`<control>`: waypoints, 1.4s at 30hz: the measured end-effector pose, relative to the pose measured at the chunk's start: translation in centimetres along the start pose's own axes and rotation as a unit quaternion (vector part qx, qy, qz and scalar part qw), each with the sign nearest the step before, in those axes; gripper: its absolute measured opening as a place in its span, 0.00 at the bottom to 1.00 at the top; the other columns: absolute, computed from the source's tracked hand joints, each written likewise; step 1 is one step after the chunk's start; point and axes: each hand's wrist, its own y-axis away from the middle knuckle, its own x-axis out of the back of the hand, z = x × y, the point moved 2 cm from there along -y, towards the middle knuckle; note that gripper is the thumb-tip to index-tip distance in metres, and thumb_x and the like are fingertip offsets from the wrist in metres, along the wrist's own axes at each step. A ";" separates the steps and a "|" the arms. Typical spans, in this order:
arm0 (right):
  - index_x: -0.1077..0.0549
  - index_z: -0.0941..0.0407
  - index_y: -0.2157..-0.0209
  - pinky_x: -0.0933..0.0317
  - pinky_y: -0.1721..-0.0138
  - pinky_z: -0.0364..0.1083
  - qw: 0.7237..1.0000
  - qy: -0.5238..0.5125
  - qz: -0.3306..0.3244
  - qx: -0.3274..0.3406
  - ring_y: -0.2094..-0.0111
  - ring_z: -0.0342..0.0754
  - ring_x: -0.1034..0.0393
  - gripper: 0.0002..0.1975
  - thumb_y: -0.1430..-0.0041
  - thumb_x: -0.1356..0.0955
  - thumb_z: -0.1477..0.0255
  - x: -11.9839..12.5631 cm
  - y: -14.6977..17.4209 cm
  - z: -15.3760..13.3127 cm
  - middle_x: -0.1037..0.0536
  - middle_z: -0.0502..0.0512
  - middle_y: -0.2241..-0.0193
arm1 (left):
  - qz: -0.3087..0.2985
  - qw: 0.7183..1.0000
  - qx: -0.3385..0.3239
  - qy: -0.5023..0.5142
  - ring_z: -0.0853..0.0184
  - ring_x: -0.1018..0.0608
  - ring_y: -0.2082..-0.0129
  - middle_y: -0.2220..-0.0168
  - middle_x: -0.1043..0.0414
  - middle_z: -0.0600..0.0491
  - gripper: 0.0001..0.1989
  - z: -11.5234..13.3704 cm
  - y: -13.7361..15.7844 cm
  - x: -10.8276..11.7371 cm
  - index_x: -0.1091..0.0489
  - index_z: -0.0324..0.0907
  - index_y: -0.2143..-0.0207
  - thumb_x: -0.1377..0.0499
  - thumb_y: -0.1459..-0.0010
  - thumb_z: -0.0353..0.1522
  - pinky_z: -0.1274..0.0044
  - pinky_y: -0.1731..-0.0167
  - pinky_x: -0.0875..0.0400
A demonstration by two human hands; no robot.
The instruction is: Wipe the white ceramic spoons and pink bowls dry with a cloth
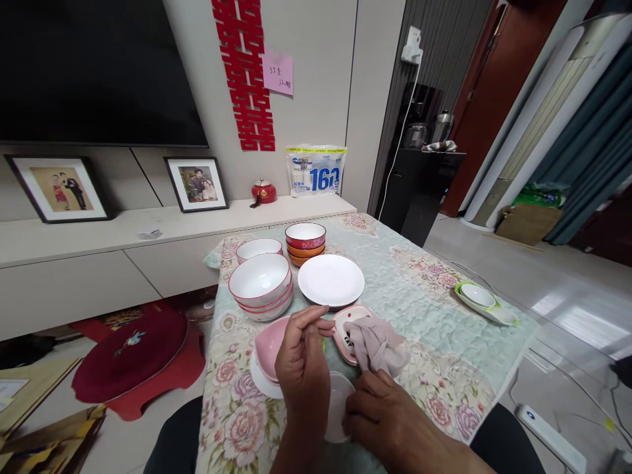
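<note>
My left hand [303, 365] is raised over the near part of the table, holding nothing I can see; its fingers are stretched and slightly bent, with the thumb alongside. Behind it is a pink bowl [269, 349], partly hidden, with a white rim-like piece [264, 382] below. The curled fingers of my right hand [382, 408] grip the edge of a translucent round bowl [338, 405], low between my hands. A crumpled greyish-pink cloth [378, 345] touches or nearly touches the right knuckles. It partly covers a white, pink-edged dish [345, 329] with cat lettering. A bit of green shows beside my left hand.
Stacked red-rimmed white bowls [261, 283], a red-and-orange bowl stack [306, 240] and a white plate [330, 280] stand farther back. Green-edged dishes [481, 296] lie near the right edge of the flowered tablecloth [241, 421]. A red stool [133, 368] is at left.
</note>
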 end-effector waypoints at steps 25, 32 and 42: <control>0.25 0.50 0.48 0.30 0.57 0.48 0.975 -0.124 0.131 -0.130 0.55 0.51 0.25 0.13 0.30 0.35 0.70 9.3 -3.3 6.4 0.21 0.57 0.55 | -0.129 0.827 0.324 0.441 0.56 0.21 0.49 0.43 0.25 0.43 0.20 -2.4 0.6 -1.7 0.29 0.46 0.43 0.38 0.37 0.36 0.63 0.51 0.23; 0.25 0.54 0.61 0.35 0.55 0.52 0.967 -0.045 -0.034 -0.250 0.57 0.54 0.31 0.03 0.38 0.31 0.75 3.1 -2.2 9.2 0.24 0.56 0.61 | -0.100 0.806 0.369 0.452 0.50 0.24 0.43 0.41 0.27 0.42 0.25 -2.8 0.5 -1.5 0.33 0.48 0.38 0.40 0.37 0.39 0.59 0.49 0.24; 0.25 0.53 0.55 0.35 0.58 0.51 0.952 -0.082 0.179 -0.233 0.59 0.52 0.30 0.08 0.31 0.36 0.73 5.2 -1.6 8.4 0.23 0.56 0.63 | -0.101 0.855 0.340 0.380 0.58 0.21 0.52 0.42 0.27 0.43 0.25 -2.6 1.0 -1.8 0.30 0.46 0.40 0.36 0.40 0.36 0.68 0.59 0.21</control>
